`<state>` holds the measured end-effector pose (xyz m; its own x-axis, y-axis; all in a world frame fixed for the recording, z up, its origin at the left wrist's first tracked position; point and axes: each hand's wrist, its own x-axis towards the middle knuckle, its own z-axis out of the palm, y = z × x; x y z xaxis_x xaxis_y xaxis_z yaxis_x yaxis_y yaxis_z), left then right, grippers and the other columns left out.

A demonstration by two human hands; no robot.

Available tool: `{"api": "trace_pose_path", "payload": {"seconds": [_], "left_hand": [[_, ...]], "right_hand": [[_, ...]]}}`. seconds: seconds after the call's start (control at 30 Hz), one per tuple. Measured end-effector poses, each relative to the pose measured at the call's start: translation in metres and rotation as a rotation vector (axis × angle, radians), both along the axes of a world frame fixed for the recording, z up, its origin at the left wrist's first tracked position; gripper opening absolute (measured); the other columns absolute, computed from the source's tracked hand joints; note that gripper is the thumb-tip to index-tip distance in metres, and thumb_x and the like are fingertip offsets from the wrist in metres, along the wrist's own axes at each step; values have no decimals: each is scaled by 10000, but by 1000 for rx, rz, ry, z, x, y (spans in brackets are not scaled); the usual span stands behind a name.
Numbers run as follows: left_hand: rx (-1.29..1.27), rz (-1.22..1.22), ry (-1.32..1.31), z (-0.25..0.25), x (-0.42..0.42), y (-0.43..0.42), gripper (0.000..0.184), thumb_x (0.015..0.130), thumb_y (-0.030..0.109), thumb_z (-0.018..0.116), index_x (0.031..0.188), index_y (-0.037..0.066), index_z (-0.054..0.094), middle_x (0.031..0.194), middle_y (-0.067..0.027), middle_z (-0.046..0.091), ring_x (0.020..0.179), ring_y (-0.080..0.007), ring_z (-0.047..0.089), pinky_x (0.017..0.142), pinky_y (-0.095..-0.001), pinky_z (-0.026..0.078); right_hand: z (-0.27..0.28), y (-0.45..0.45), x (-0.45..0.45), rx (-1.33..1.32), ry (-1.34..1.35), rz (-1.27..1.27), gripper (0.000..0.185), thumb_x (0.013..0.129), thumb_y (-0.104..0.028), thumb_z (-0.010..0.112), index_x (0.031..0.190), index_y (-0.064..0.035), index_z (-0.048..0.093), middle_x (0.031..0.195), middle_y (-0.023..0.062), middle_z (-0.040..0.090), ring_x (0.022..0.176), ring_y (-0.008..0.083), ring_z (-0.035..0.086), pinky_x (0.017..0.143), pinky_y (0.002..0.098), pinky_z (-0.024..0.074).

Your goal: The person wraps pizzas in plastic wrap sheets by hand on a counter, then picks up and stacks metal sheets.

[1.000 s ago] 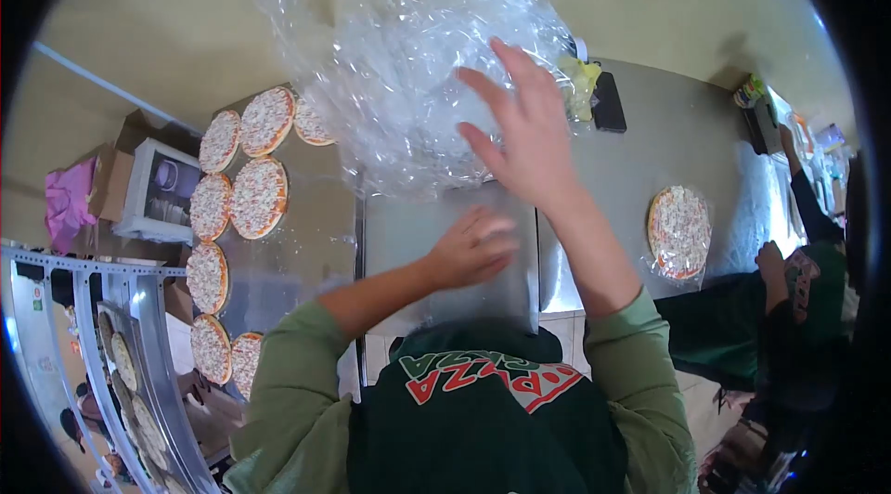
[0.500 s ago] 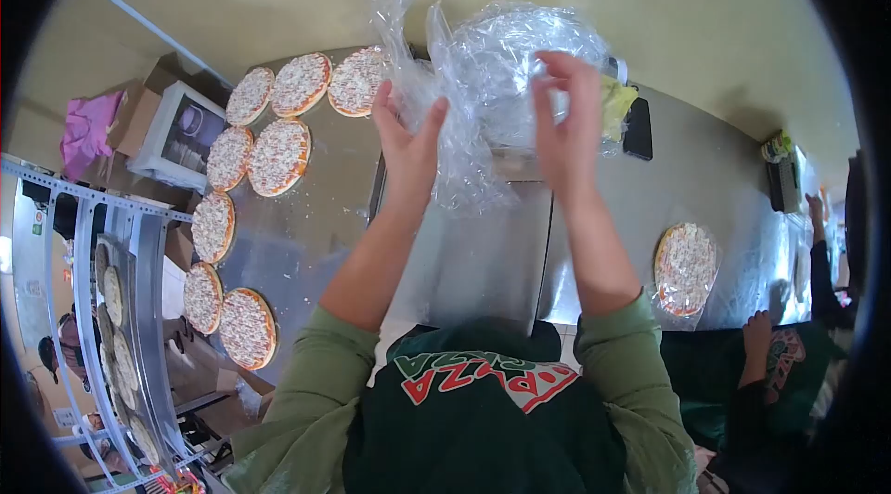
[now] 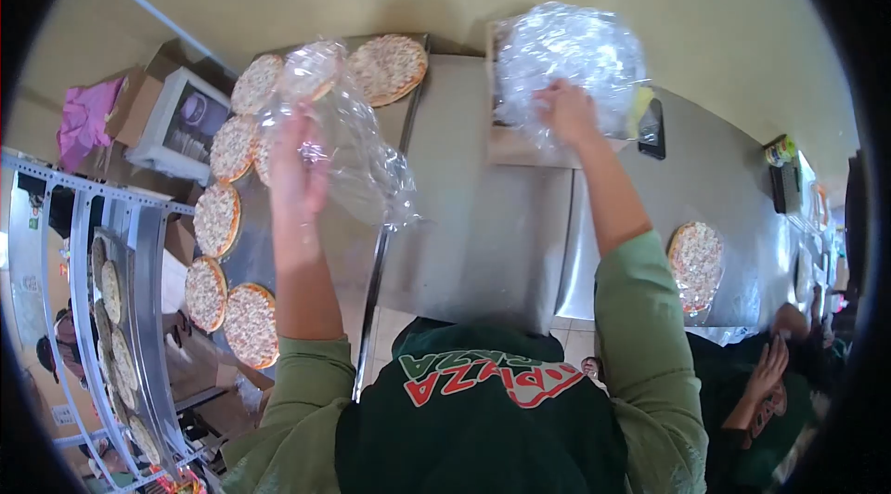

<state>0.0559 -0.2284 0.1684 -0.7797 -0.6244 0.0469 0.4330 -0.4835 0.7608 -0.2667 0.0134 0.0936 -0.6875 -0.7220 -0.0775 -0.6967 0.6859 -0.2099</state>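
My left hand (image 3: 301, 164) holds a clear plastic bag (image 3: 367, 155), which hangs loose to its right and drapes over part of the pizzas behind it. Some of my left fingers are blurred behind the film. My right hand (image 3: 568, 113) is at a heap of clear plastic bags (image 3: 571, 48), its fingers bent together on the film. That heap fills a cardboard box (image 3: 529, 152) by the wall. Several cheese-topped pizzas, such as the pizza (image 3: 388, 70) at the back and the pizza (image 3: 249, 325) at the front, lie on the left metal table (image 3: 339, 243).
A pizza in clear wrap (image 3: 696, 266) lies on the right part of the worktop. A dark phone (image 3: 652, 132) is beside the box. A metal rack (image 3: 79, 290) with pizzas stands at far left. At right, a co-worker's hands (image 3: 766, 373) are visible.
My left hand has moved left with a plastic bag, away from the heap and over the pizzas. My right hand has come down onto the bags in the box.
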Motion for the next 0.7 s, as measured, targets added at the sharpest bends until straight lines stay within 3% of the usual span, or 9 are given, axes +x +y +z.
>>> {"api": "trace_pose_path", "payload": {"seconds": [0.07, 0.17, 0.27, 0.33, 0.4, 0.43, 0.47, 0.57, 0.7], "left_hand": [[41, 103, 8, 32, 18, 18, 316, 903, 302, 468, 1146, 104, 507, 1068, -64, 562, 855, -174, 578, 674, -316, 494], [82, 39, 116, 33, 46, 10, 359, 916, 381, 401, 1205, 180, 470, 1187, -87, 514, 971, -255, 552, 723, -403, 495], [159, -161, 361, 12, 65, -3, 362, 929, 392, 350, 1239, 240, 456, 1252, -78, 481, 1056, -294, 515, 767, -473, 474], [241, -201, 507, -1, 72, -6, 360, 933, 385, 339, 1250, 255, 451, 1264, -67, 475, 1043, -298, 527, 768, -474, 473], [289, -165, 530, -9, 73, 0, 357, 935, 380, 339, 1255, 265, 448, 1249, -52, 490, 1013, -291, 548, 750, -471, 479], [312, -156, 536, -12, 70, 5, 356, 936, 378, 339, 1257, 270, 446, 1242, -45, 497, 998, -288, 558, 742, -469, 482], [309, -76, 458, -14, 66, 13, 364, 927, 392, 355, 1267, 280, 418, 1214, -28, 501, 951, -270, 571, 699, -436, 498], [277, 128, 164, -21, 49, 47, 404, 903, 435, 403, 1278, 288, 369, 1112, -1, 512, 813, -195, 586, 551, -317, 509], [246, 37, -167, -59, 46, 72, 379, 910, 427, 394, 1242, 244, 397, 1109, -33, 503, 833, -182, 571, 555, -290, 503]], "right_hand": [[18, -5, 10, -2, 89, -152, 265, 814, -330, 537, 1033, -220, 636, 1269, 72, 453, 1138, 231, 451, 931, 471, 341], [-62, -8, -69, -311, -383, 127, 246, 815, -246, 548, 1012, -128, 637, 1092, 119, 565, 970, 281, 539, 875, 412, 398], [6, -4, -27, -500, -8, 98, 226, 825, -175, 542, 997, -50, 621, 901, 151, 613, 835, 322, 572, 814, 370, 434], [93, -4, 64, -969, 333, 16, 203, 835, -123, 523, 999, -37, 606, 914, 141, 622, 796, 260, 596, 783, 325, 452], [99, 14, 137, -1055, -210, -25, 207, 836, -112, 531, 1022, -44, 593, 954, 105, 611, 816, 172, 572, 784, 275, 446], [85, 20, 165, -1092, -718, 86, 255, 855, -138, 537, 1094, -50, 552, 1044, 73, 570, 862, 123, 538, 790, 250, 434], [75, 26, 188, -919, -1026, 197, 398, 859, -226, 511, 1207, -40, 453, 1212, 74, 483, 1036, 161, 498, 800, 292, 440], [26, 27, 235, -931, -1924, 71, 510, 835, -212, 569, 1279, -49, 378, 1224, 114, 465, 1072, 205, 492, 849, 328, 434], [16, 34, 224, -983, -1787, -207, 612, 796, -210, 635, 1299, -50, 325, 1298, 144, 388, 1167, 241, 417, 911, 396, 389]]}}
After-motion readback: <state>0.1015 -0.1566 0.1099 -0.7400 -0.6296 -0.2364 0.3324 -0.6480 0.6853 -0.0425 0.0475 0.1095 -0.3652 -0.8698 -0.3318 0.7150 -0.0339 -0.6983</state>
